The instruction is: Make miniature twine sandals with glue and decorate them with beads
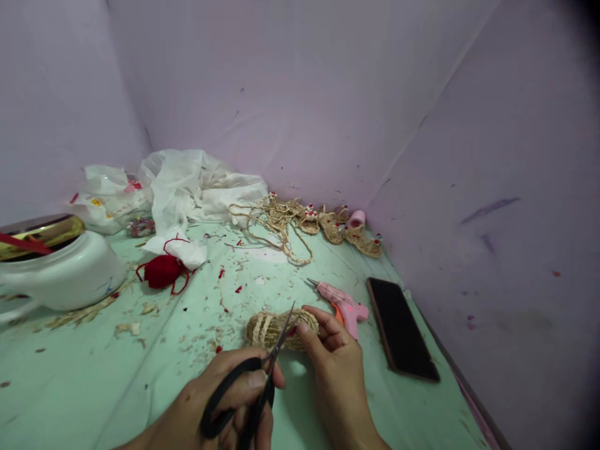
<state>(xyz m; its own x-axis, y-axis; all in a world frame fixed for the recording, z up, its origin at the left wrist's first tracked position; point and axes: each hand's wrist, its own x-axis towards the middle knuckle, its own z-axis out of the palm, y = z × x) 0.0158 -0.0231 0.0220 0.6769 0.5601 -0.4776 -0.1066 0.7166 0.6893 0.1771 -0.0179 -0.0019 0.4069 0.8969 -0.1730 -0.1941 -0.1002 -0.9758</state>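
Observation:
My left hand (225, 400) grips black-handled scissors (255, 387), whose blades point up and right to the top of a small woven jute slipper (269, 330). My right hand (335, 362) pinches the right end of that slipper, holding it just above the mint-green table (117, 375). The blade tips sit next to my right fingertips, where a bit of red shows on the slipper.
A pink glue gun (342, 303) and a dark phone (400, 328) lie to the right. Red yarn (162, 270), plastic bags (187, 187), loose jute cord (276, 225) and several finished jute slippers (347, 231) sit behind. A white pot (60, 269) stands left. Scraps litter the table.

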